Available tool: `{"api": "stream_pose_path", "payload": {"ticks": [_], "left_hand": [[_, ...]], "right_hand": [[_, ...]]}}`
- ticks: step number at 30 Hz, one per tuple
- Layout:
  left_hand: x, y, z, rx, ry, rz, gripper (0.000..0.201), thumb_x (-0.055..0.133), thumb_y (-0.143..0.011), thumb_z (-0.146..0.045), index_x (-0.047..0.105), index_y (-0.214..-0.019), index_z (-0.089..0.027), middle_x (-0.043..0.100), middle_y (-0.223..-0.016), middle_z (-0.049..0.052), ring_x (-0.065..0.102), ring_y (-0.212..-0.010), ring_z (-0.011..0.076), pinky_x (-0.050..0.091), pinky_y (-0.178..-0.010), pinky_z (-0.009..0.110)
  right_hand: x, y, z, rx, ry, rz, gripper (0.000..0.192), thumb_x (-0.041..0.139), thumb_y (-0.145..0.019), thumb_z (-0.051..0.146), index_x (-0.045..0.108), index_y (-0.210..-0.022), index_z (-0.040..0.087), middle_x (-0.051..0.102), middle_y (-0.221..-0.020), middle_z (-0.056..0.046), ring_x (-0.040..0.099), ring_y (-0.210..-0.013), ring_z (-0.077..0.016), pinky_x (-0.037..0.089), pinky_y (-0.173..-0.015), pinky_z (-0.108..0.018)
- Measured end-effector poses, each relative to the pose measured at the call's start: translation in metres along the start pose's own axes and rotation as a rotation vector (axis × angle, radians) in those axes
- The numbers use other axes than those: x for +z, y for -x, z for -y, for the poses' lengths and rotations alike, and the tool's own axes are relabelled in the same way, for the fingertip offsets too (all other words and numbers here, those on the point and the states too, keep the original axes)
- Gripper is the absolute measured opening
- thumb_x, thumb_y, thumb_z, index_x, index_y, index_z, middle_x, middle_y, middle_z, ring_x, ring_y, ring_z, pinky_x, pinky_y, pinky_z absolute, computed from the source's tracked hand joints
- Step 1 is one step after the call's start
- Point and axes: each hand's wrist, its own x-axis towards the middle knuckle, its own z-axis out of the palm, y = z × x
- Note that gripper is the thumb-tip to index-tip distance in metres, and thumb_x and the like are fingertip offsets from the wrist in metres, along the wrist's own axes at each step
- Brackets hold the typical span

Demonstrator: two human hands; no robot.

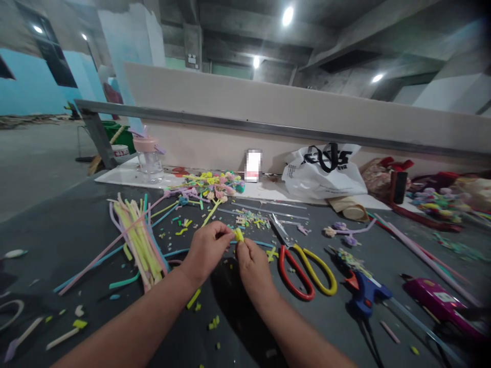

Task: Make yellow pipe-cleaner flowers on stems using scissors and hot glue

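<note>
Both of my hands meet over the dark table (69, 230), pinching one small yellow pipe-cleaner piece (239, 234) between their fingertips. My left hand (207, 250) grips it from the left and my right hand (251, 258) from the right. A bundle of yellow and pink pipe cleaners (138, 240) lies to the left of my hands. Scissors (301, 263) with one red and one yellow handle lie just right of my right hand. Small coloured offcuts are scattered around.
A blue glue gun (366, 294) and a purple glue gun (441, 301) lie at the right. Finished pipe-cleaner flowers (210, 184) are heaped at the back, beside a clear jar with a pink lid (149, 158) and a white plastic bag (324, 174).
</note>
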Motion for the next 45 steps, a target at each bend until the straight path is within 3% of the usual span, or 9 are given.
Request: {"api": "stream_pose_path", "payload": {"ticks": [3, 9, 13, 21, 31, 33, 36, 40, 45], "left_hand": [[-0.004, -0.003, 0.002, 0.101, -0.036, 0.051, 0.012, 0.055, -0.075, -0.027, 0.061, -0.071, -0.017, 0.06, -0.062, -0.002, 0.057, -0.057, 0.0127, 0.044, -0.055, 0.023], [-0.016, -0.004, 0.009, 0.581, -0.349, 0.058, 0.014, 0.047, -0.082, -0.016, 0.058, -0.075, -0.016, 0.059, -0.075, 0.003, 0.055, -0.074, 0.0142, 0.042, -0.07, 0.025], [-0.018, -0.001, 0.013, 0.739, -0.547, 0.115, 0.016, 0.041, -0.083, -0.012, 0.056, -0.083, -0.016, 0.058, -0.083, 0.006, 0.054, -0.08, 0.0168, 0.043, -0.072, 0.027], [-0.017, -0.006, 0.011, 0.619, -0.368, 0.125, 0.012, 0.046, -0.081, -0.011, 0.054, -0.075, -0.017, 0.057, -0.075, 0.003, 0.052, -0.074, 0.0144, 0.042, -0.07, 0.025], [-0.028, -0.014, 0.005, 0.429, -0.172, 0.287, 0.011, 0.052, -0.076, -0.014, 0.058, -0.067, -0.016, 0.057, -0.067, 0.0, 0.052, -0.067, 0.0122, 0.04, -0.063, 0.022], [-0.03, -0.014, 0.005, 0.355, -0.073, 0.274, 0.01, 0.052, -0.077, -0.018, 0.06, -0.071, -0.015, 0.056, -0.066, -0.001, 0.051, -0.064, 0.0112, 0.04, -0.06, 0.021], [-0.032, -0.012, 0.003, 0.283, 0.103, 0.169, 0.014, 0.05, -0.08, -0.022, 0.061, -0.086, -0.016, 0.054, -0.068, -0.002, 0.049, -0.059, 0.0096, 0.041, -0.056, 0.021], [-0.03, -0.006, -0.003, 0.393, 0.119, 0.06, 0.013, 0.053, -0.078, -0.017, 0.063, -0.086, -0.017, 0.058, -0.079, 0.002, 0.054, -0.068, 0.0111, 0.044, -0.062, 0.022], [-0.025, -0.001, -0.009, 0.594, 0.015, 0.011, 0.012, 0.055, -0.077, -0.011, 0.064, -0.084, -0.016, 0.062, -0.083, 0.004, 0.057, -0.081, 0.0135, 0.045, -0.075, 0.027]], "right_hand": [[-0.001, -0.001, -0.001, -0.014, -0.004, 0.014, 0.028, 0.032, -0.083, 0.031, 0.032, -0.056, 0.022, 0.033, -0.052, 0.006, 0.034, -0.051, -0.0124, 0.022, -0.05, -0.025], [0.0, -0.002, -0.003, -0.018, 0.001, 0.013, 0.028, 0.032, -0.082, 0.031, 0.031, -0.055, 0.022, 0.033, -0.051, 0.005, 0.034, -0.05, -0.0124, 0.021, -0.048, -0.025], [0.001, -0.002, -0.003, -0.014, 0.027, 0.011, 0.027, 0.034, -0.08, 0.03, 0.033, -0.055, 0.022, 0.036, -0.051, 0.004, 0.035, -0.05, -0.0128, 0.021, -0.049, -0.026], [-0.001, -0.002, -0.001, -0.018, 0.035, 0.027, 0.026, 0.033, -0.079, 0.03, 0.034, -0.054, 0.022, 0.035, -0.051, 0.004, 0.035, -0.051, -0.0137, 0.019, -0.051, -0.027], [-0.001, -0.002, -0.002, 0.012, -0.081, 0.061, 0.027, 0.037, -0.078, 0.031, 0.034, -0.053, 0.022, 0.032, -0.05, 0.005, 0.032, -0.05, -0.0122, 0.021, -0.049, -0.026], [-0.004, -0.002, 0.001, 0.046, -0.188, 0.121, 0.027, 0.035, -0.08, 0.031, 0.035, -0.054, 0.022, 0.031, -0.049, 0.006, 0.032, -0.046, -0.0112, 0.023, -0.046, -0.024], [-0.013, -0.003, 0.007, 0.209, -0.61, 0.301, 0.023, 0.036, -0.081, 0.032, 0.038, -0.06, 0.022, 0.029, -0.049, 0.008, 0.025, -0.041, -0.0091, 0.025, -0.04, -0.021], [-0.022, -0.003, 0.014, 0.386, -1.031, 0.456, 0.018, 0.04, -0.078, 0.026, 0.04, -0.061, 0.021, 0.027, -0.049, 0.009, 0.015, -0.041, -0.0075, 0.022, -0.037, -0.019], [-0.022, -0.002, 0.016, 0.438, -1.114, 0.511, 0.019, 0.041, -0.078, 0.025, 0.041, -0.061, 0.02, 0.027, -0.048, 0.009, 0.014, -0.041, -0.007, 0.022, -0.036, -0.018]]}}
